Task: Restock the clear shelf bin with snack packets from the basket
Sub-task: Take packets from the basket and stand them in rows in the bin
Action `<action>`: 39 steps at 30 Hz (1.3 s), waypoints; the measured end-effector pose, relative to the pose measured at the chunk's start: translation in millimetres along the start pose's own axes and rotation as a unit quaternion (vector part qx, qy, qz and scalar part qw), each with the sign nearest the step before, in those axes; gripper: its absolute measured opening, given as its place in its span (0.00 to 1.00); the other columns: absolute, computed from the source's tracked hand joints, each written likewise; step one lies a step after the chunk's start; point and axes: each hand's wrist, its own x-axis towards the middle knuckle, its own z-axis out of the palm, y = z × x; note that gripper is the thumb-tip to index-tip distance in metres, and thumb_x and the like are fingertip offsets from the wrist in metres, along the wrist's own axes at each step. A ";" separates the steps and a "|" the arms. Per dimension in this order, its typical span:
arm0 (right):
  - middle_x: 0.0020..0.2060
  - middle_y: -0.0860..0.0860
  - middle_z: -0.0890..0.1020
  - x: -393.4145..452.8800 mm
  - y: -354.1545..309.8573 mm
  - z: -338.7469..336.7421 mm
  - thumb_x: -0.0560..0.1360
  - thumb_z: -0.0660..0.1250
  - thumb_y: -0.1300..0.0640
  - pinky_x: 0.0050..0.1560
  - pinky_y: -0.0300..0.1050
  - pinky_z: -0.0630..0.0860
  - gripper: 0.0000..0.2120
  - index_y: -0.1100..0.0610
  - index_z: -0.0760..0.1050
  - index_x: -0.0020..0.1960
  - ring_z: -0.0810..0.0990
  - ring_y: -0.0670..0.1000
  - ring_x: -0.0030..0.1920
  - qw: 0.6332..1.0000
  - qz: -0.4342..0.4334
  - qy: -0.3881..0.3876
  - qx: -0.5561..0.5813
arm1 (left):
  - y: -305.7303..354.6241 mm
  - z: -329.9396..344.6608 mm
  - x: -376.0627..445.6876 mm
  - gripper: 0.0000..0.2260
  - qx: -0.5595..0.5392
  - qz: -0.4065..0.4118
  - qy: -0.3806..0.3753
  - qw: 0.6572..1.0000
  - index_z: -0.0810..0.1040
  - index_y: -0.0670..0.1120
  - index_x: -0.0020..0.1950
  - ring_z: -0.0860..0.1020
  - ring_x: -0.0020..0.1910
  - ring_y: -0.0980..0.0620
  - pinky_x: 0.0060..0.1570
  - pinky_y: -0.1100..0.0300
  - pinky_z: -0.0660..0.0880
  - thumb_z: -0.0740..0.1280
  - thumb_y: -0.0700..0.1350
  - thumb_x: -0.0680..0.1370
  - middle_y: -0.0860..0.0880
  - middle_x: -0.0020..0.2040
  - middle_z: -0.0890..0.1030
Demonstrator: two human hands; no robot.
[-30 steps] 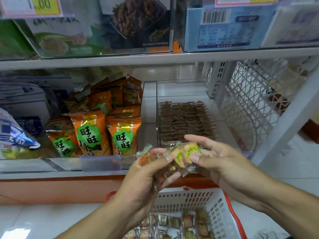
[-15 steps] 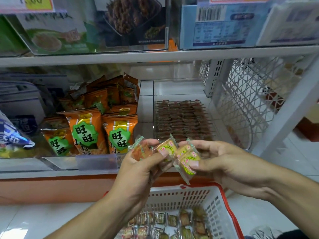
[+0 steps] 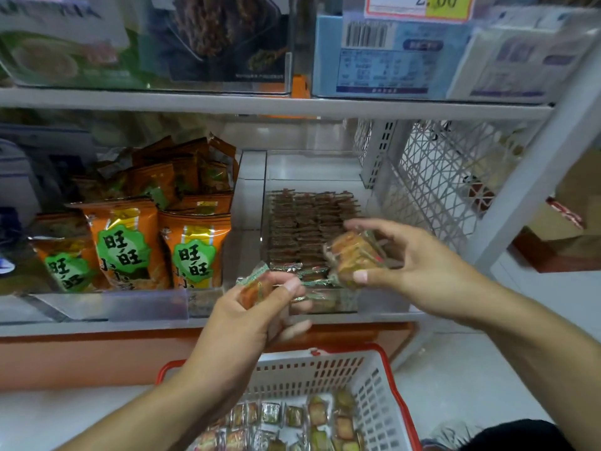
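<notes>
Above the front edge of the lower shelf [image 3: 325, 319], a small stack of snack packets [image 3: 353, 255] is pinched between the thumb and curled fingers of the right hand [image 3: 413, 265], held over the front rows of the clear shelf bin [image 3: 325, 170]. A single snack packet [image 3: 257, 286] is pinched by the left hand [image 3: 260, 317] between thumb and forefinger, just in front of the bin's front left corner. The packets are judged to be light, with slick, crinkly film wrappers around small firm pieces that could be crushed; a stack is best gripped across its flat faces, since the sealed edges would be expected to slide out of a loose hold. The bin is seen to be filled from about the middle forward with neat rows of packets stood on edge, while its rear part shows bare. Below the shelf, near the bottom edge of the view, a white basket [image 3: 374, 385] with a red rim is seen, with more packets [image 3: 292, 421] lying loose on its bottom. To the left of the bin, orange snack bags [image 3: 125, 244] are stood upright in a neighbouring clear bin, and boxed goods [image 3: 390, 56] are held in clear bins on the upper shelf.
</notes>
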 end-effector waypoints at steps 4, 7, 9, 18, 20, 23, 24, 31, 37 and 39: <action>0.59 0.52 0.85 3.7 -5.6 -33.2 0.69 0.75 0.66 0.66 0.50 0.77 0.31 0.52 0.74 0.70 0.83 0.51 0.60 0.998 -0.012 -0.012 0.063 | 2.7 3.2 4.5 0.12 -0.031 -0.027 0.007 0.999 0.87 0.50 0.45 0.87 0.51 0.42 0.44 0.52 0.84 0.79 0.53 0.65 0.41 0.52 0.87; 0.60 0.58 0.83 0.3 -6.7 -24.2 0.70 0.72 0.67 0.61 0.47 0.79 0.31 0.54 0.73 0.71 0.82 0.54 0.60 0.974 -0.010 -0.157 0.164 | 5.9 9.2 5.1 0.15 -0.046 -0.059 -0.036 0.997 0.88 0.50 0.47 0.87 0.50 0.43 0.42 0.54 0.84 0.78 0.56 0.65 0.43 0.50 0.87; 0.62 0.58 0.83 0.0 -5.6 -9.7 0.71 0.72 0.67 0.63 0.46 0.78 0.30 0.54 0.73 0.71 0.81 0.53 0.60 0.970 -0.010 -0.207 0.128 | 7.6 13.9 3.5 0.18 -0.038 -0.081 -0.097 0.991 0.88 0.50 0.52 0.87 0.51 0.44 0.41 0.56 0.84 0.76 0.58 0.68 0.43 0.54 0.87; 0.58 0.44 0.82 17.4 2.8 -37.5 0.73 0.76 0.56 0.55 0.31 0.75 0.29 0.50 0.72 0.72 0.82 0.40 0.55 0.976 -0.007 -0.021 -0.215 | 6.0 16.8 8.7 0.13 -0.052 -0.065 -0.024 0.996 0.86 0.45 0.47 0.87 0.46 0.44 0.37 0.56 0.84 0.79 0.50 0.66 0.42 0.47 0.87; 0.63 0.50 0.79 25.7 9.8 -44.4 0.74 0.74 0.54 0.54 0.36 0.71 0.29 0.51 0.71 0.73 0.80 0.48 0.58 0.937 0.012 0.032 -0.348 | 5.3 16.1 11.3 0.04 -0.049 -0.060 -0.022 0.997 0.87 0.50 0.40 0.87 0.44 0.45 0.38 0.56 0.84 0.78 0.49 0.68 0.43 0.46 0.86; 0.57 0.51 0.83 33.1 18.1 -39.2 0.73 0.72 0.56 0.47 0.39 0.75 0.21 0.50 0.76 0.66 0.81 0.50 0.52 0.931 0.025 -0.011 -0.364 | 2.6 16.0 14.3 0.05 -0.047 -0.063 -0.019 0.997 0.86 0.50 0.40 0.87 0.45 0.44 0.38 0.56 0.84 0.79 0.49 0.67 0.43 0.45 0.85; 0.52 0.48 0.83 35.6 20.1 -35.4 0.73 0.71 0.56 0.42 0.37 0.75 0.18 0.48 0.77 0.62 0.81 0.45 0.47 0.929 0.033 -0.041 -0.365 | 1.4 15.8 15.1 0.06 -0.045 -0.063 -0.018 0.997 0.86 0.50 0.40 0.87 0.45 0.44 0.39 0.55 0.84 0.79 0.49 0.67 0.43 0.45 0.85; 0.68 0.46 0.77 50.0 23.0 -24.0 0.79 0.64 0.57 0.63 0.40 0.71 0.23 0.47 0.72 0.73 0.75 0.51 0.67 0.911 0.169 -0.152 -0.346 | -0.7 14.6 17.7 0.05 -0.046 -0.063 -0.024 0.997 0.87 0.50 0.39 0.87 0.46 0.43 0.40 0.55 0.84 0.79 0.49 0.66 0.44 0.45 0.86; 0.50 0.59 0.82 56.5 31.7 -17.0 0.82 0.58 0.59 0.46 0.47 0.70 0.14 0.63 0.81 0.55 0.75 0.54 0.45 0.926 0.208 -0.120 -0.292 | -0.4 14.0 18.1 0.07 -0.047 -0.066 -0.026 0.996 0.87 0.49 0.39 0.87 0.47 0.43 0.39 0.55 0.84 0.79 0.50 0.65 0.44 0.44 0.86; 0.53 0.56 0.84 60.7 35.9 -17.2 0.82 0.57 0.64 0.48 0.47 0.74 0.15 0.60 0.82 0.59 0.80 0.56 0.50 0.933 0.217 -0.102 -0.270 | -0.1 14.1 17.6 0.09 -0.050 -0.069 -0.023 0.996 0.87 0.48 0.41 0.87 0.47 0.43 0.39 0.55 0.84 0.79 0.49 0.65 0.43 0.44 0.86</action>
